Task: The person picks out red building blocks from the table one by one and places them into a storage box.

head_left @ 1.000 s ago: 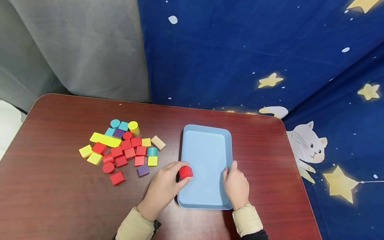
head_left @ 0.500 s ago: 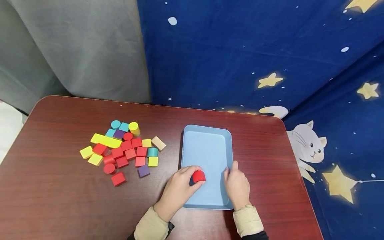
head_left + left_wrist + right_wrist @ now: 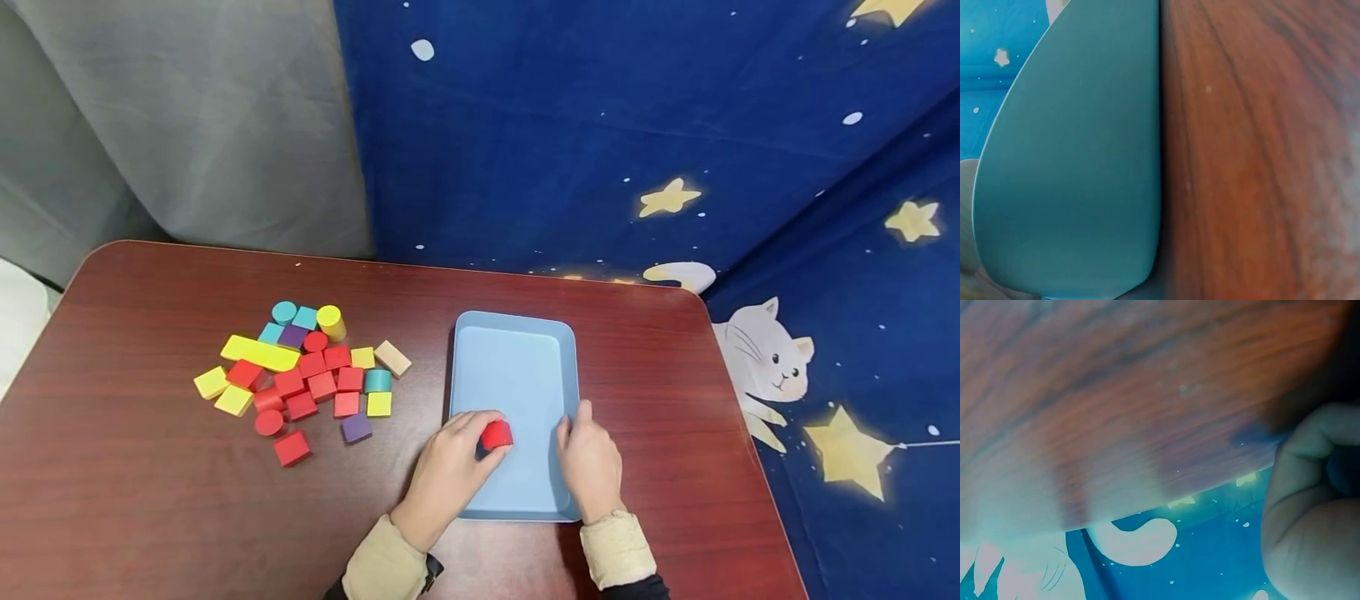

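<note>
My left hand [image 3: 448, 468] pinches a red block [image 3: 497, 435] between thumb and fingers, over the lower middle of the light blue tray [image 3: 513, 350]. The tray's inside is bare apart from the hand and block overlapping it. On the opposite side, my right hand [image 3: 591, 467] grips the tray's right rim, thumb on the inner side. In the left wrist view the outer wall of the tray [image 3: 1079, 144] fills the left half; the block is out of sight there. The right wrist view catches the curled fingers of my right hand [image 3: 1316, 512] at its right edge.
Left of the tray lies a loose cluster of wooden blocks: several red blocks [image 3: 322, 385], a long yellow bar [image 3: 260, 352], teal, yellow and purple pieces, and a plain wood block [image 3: 392, 358]. The brown table [image 3: 150, 500] ends at a blue starry curtain [image 3: 525, 125].
My left hand has carried the red block rightward from the tray's left rim to over its middle, then stayed about there. The right hand keeps its place on the rim.
</note>
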`<state>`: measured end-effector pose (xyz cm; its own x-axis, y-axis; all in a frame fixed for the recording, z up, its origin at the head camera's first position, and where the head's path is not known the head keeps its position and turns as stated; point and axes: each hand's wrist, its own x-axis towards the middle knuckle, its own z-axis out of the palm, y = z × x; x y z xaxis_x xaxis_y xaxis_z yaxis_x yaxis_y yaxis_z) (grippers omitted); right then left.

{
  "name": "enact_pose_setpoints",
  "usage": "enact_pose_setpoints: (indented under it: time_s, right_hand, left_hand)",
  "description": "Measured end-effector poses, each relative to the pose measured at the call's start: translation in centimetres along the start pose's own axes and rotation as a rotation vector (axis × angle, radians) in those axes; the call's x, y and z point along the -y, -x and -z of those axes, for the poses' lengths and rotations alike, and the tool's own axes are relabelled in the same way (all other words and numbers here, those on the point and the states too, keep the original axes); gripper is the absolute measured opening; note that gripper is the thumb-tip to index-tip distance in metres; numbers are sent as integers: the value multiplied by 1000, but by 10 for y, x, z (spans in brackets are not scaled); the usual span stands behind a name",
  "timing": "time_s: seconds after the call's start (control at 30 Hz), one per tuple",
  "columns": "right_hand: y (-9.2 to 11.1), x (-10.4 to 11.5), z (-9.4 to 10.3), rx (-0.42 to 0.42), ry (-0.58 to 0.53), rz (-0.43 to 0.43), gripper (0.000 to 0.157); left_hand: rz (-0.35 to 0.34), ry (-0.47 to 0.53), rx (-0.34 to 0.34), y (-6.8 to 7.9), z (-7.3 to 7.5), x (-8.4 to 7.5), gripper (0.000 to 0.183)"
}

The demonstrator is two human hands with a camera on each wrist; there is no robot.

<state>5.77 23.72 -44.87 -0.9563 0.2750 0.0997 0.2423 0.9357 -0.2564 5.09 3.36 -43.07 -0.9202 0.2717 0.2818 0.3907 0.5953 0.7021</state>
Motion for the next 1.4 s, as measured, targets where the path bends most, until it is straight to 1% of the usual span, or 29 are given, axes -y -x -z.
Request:
enact_pose_setpoints:
  time_s: [0.17, 0.37, 0.6, 0.87, 0.93, 1.07, 1.2, 1.4]
  right_hand:
    - [-1, 2, 1, 8, 2, -5, 20]
    - [-1, 1, 2, 16, 2, -15, 21]
    - [1, 1, 3, 38, 11, -29, 21]
    - [0, 0, 0, 14, 17, -13, 21]
    - [1, 0, -1, 10, 18, -8, 20]
    - [2, 0, -1, -1, 16, -3, 20]
    - [2, 0, -1, -12, 14, 4, 20]
    - [1, 1, -2, -14, 19, 1, 20]
  left_hand:
    - [-2, -27, -11, -1, -1, 1, 40]
    - [-40, -101, -20, -3, -5, 2, 36]
    - [-81, -114, -21, -6, -6, 4, 36]
    - [-166, -188, -4, -10, -8, 9, 29]
    - [-178, -202, -1, -10, -8, 10, 29]
    - [-187, -222, 13, -10, -9, 10, 31]
    - [-178, -238, 32, -11, -9, 8, 31]
    - [-170, -260, 30, -12, -11, 6, 29]
